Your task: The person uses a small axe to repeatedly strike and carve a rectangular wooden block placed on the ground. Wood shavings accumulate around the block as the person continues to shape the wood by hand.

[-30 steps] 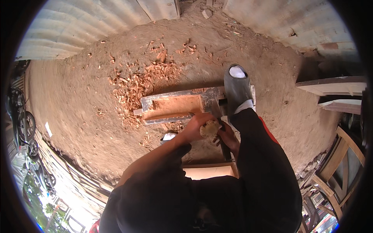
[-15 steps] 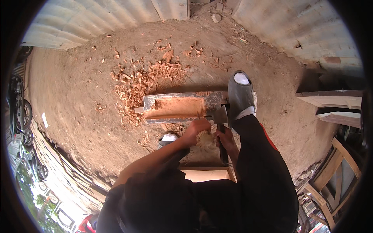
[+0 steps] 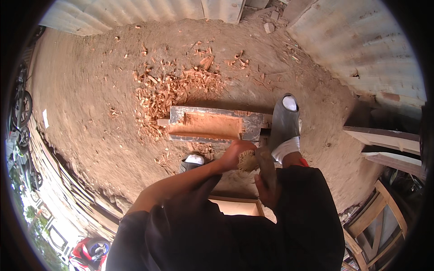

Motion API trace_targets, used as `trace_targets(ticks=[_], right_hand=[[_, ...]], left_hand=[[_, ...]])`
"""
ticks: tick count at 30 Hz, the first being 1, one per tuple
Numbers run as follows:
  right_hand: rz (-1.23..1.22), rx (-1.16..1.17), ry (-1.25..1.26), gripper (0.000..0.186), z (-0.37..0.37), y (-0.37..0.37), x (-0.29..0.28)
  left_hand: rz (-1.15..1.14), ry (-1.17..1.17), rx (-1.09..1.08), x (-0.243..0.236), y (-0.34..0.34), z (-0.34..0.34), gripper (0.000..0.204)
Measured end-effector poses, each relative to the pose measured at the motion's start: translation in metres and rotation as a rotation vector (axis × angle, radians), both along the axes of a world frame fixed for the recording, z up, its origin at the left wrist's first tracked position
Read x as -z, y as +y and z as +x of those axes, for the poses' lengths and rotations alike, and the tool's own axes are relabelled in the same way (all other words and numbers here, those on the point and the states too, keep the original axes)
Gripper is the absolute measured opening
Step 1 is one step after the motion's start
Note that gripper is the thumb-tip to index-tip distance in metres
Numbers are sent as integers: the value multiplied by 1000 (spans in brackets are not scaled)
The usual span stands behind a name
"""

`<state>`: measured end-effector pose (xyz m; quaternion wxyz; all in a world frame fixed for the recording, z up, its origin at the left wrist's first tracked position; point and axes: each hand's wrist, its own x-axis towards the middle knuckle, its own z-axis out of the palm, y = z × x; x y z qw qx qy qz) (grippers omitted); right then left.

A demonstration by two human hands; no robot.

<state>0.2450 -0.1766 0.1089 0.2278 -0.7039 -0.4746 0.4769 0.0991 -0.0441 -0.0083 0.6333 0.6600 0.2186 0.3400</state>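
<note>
My left hand [image 3: 237, 153] is closed round a chisel whose frayed, mushroomed wooden butt [image 3: 247, 161] faces up. Its blade end reaches the near right corner of a hollow cut in a dark-painted wooden block [image 3: 251, 125]. The hollow [image 3: 212, 126] shows fresh reddish wood. In my right hand [image 3: 266, 193] is a hammer [image 3: 266, 165], its dark head close to the right side of the chisel's butt. I cannot tell whether they touch. Part of the hammer's handle is hidden by its head and my hand.
Reddish wood chips [image 3: 181, 86] lie thickly beyond and left of the block. My right shoe [image 3: 285, 119] stands by the block's right end, my left shoe [image 3: 192, 162] on its near side. Wooden frames [image 3: 379, 217] lean at the right. Corrugated sheets [image 3: 352, 49] stand at the back.
The hammer has swung nearer to me and turned, from beyond the chisel's butt to beside it. My right hand has drawn back slightly. The view has shifted; my left hand still grips the chisel.
</note>
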Motion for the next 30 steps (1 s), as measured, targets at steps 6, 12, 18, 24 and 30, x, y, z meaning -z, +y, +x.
trace_targets(ticks=[6, 12, 18, 24, 30], right_hand=[[-84, -294, 292, 61, -16, 13, -46], [-37, -280, 448, 48, -33, 27, -63], [-249, 117, 206, 25, -23, 20, -81], [-234, 234, 184, 12, -11, -30, -48], [-385, 283, 144, 6, -17, -32, -38]], left_hand=[[-7, 39, -74, -2, 9, 22, 38], [41, 114, 35, 2, 2, 20, 26], [117, 26, 1, 11, -19, 24, 24], [131, 92, -19, 6, -13, 29, 21], [84, 48, -31, 8, -2, 25, 22]])
